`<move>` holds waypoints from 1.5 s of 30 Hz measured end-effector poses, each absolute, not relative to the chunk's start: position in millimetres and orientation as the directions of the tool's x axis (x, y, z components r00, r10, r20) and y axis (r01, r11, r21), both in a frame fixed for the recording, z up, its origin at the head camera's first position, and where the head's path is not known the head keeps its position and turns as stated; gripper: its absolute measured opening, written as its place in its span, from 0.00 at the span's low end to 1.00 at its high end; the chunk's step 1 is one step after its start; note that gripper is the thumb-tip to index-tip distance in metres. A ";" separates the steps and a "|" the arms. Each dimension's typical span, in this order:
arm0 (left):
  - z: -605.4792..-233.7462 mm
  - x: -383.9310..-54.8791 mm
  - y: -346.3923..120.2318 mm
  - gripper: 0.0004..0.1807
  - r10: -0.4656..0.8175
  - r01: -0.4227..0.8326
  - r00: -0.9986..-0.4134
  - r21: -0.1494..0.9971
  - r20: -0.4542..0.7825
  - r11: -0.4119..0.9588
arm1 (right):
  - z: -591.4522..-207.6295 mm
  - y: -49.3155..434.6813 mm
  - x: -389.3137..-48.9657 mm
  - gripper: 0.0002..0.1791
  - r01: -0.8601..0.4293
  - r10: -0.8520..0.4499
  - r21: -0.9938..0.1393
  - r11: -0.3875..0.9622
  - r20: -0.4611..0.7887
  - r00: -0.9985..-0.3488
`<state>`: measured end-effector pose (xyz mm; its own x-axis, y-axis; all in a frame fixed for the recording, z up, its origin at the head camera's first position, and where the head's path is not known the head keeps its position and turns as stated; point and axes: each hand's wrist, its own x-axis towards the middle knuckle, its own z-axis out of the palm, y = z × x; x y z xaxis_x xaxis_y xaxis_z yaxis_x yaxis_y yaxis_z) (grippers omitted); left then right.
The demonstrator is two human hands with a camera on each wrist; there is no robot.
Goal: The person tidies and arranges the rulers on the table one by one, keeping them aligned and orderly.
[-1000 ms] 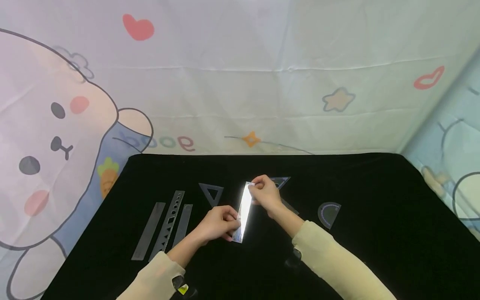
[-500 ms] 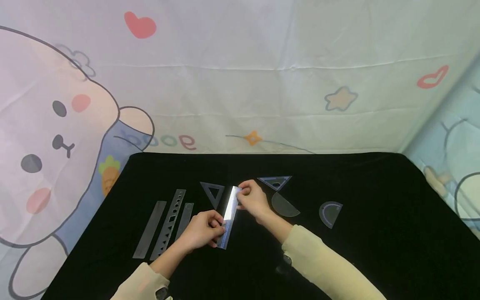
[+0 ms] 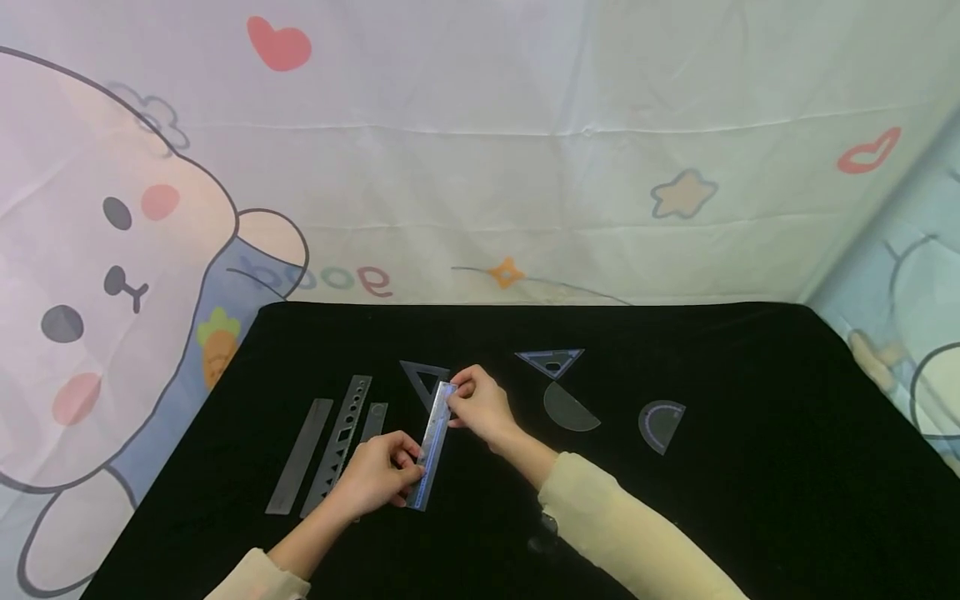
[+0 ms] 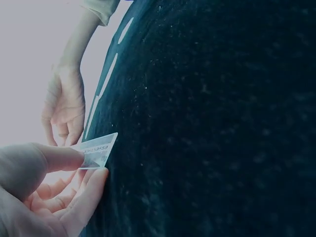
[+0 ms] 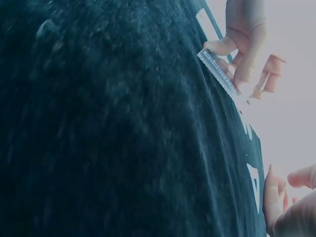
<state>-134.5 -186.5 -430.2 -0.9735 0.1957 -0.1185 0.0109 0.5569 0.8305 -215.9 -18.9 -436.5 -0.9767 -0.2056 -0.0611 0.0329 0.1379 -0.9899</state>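
Observation:
A clear ruler (image 3: 432, 437) with blue markings is held between both hands, slanting away above the black cloth. My left hand (image 3: 378, 471) pinches its near end between thumb and fingers. In the left wrist view, printed letters show on the ruler's end (image 4: 98, 148), which juts past the left thumb. At the far end, my right hand (image 3: 483, 408) pinches the ruler's corner with thumb and fingertips. Beneath and beyond that end lies a set square (image 3: 420, 368), partly covered by the ruler. The right wrist view shows the marked edge of the ruler (image 5: 217, 71) under the left fingers.
Left of the hands lie a plain long ruler (image 3: 300, 458), a stencil ruler (image 3: 354, 404) with cut-out shapes, and a shorter ruler (image 3: 375, 417) partly behind the left hand. Further right are another set square (image 3: 534, 359), a clear half-round piece (image 3: 570, 410) and a protractor (image 3: 660, 425).
Both hands have carried the ruler left and slightly nearer. It now overlaps the left set square, its glare has faded, and the half-round piece and right set square have come into full view.

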 end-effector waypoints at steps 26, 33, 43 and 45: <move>-426.4 -114.2 -202.6 0.17 0.016 0.004 -1.000 0.639 -0.012 0.769 | -442.1 -63.4 -210.4 0.11 -0.086 -0.245 -0.930 0.357 -0.005 -0.969; -422.1 -111.8 -205.9 0.20 0.014 0.000 -1.000 0.555 -0.021 0.832 | -446.2 -73.6 -209.4 0.14 -0.143 -0.266 -0.877 0.460 0.018 -0.964; -420.4 -114.7 -210.5 0.22 -0.005 -0.073 -0.992 0.561 -0.123 0.825 | -446.5 -79.0 -206.1 0.17 -0.182 -0.295 -0.851 0.492 0.033 -0.955; -420.7 -115.2 -211.2 0.21 -0.002 -0.070 -0.993 0.561 -0.121 0.825 | -446.1 -78.9 -207.0 0.17 -0.203 -0.308 -0.835 0.511 0.043 -0.950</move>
